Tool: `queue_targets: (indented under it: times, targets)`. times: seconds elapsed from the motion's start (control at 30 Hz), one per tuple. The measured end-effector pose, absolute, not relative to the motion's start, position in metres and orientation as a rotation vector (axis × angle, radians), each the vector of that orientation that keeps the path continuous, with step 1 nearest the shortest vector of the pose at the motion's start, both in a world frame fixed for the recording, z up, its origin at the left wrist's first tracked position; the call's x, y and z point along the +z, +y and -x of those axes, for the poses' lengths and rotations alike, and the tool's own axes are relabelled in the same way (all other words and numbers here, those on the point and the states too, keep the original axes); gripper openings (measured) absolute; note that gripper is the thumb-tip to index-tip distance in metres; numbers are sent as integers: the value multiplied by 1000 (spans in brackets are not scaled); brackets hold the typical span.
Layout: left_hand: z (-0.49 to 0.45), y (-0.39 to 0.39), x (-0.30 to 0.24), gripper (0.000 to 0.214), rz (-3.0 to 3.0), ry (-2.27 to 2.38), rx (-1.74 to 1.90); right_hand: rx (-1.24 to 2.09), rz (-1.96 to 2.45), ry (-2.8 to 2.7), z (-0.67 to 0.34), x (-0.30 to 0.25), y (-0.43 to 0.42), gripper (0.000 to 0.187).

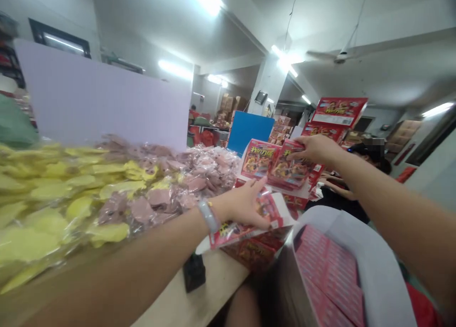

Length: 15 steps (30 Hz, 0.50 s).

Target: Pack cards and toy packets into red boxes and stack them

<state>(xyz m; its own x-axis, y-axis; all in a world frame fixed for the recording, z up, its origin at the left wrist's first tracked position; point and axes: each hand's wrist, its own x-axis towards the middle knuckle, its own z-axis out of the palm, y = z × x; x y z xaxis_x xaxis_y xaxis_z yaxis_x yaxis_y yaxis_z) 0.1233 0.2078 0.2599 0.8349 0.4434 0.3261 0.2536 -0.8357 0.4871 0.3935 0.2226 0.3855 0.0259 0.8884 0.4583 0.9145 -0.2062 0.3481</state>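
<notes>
Work table (pixel 185 301) is carrying a big heap of clear bags (pixel 107 189) with yellow and pink contents, a grey carton (pixel 287 289) of flat red cards (pixel 327 270) sitting in front. Two red display boxes (pixel 274 165) are standing at the far end, more stacked behind. Right hand (pixel 317 149) is pinching the upper corner of one box, narrow grip. Left hand (pixel 245 208) is lying spread, wide open, across an opened red box (pixel 245 234), touching, not clamping. Tip: keeping fingers flat on thin card is avoiding creases; pinching near a fold is safest. Co-worker's hand (pixel 338 189) is showing behind. Labels: yellow Chinese title on red, too blurred to read; white panel on the top box (pixel 338 111) is illegible too.
</notes>
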Motion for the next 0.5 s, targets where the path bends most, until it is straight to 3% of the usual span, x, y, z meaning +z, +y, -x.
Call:
queue_targets:
  times: [0.13,0.33,0.43,0.5]
  targets:
    - [-157,227,258,97,-2735,582,514,-977,2112,-2113,-412,360,244,66]
    - [-145,229,261,92,-2732,542,555,-935,2059,-2120,-432,351,254,82]
    - [-126,210,257,87,-2507,544,743,-895,1817,-1876,-409,342,214,82]
    - [-108,186,238,91,-2182,649,949,-651,1592,-1625,-369,309,168,80]
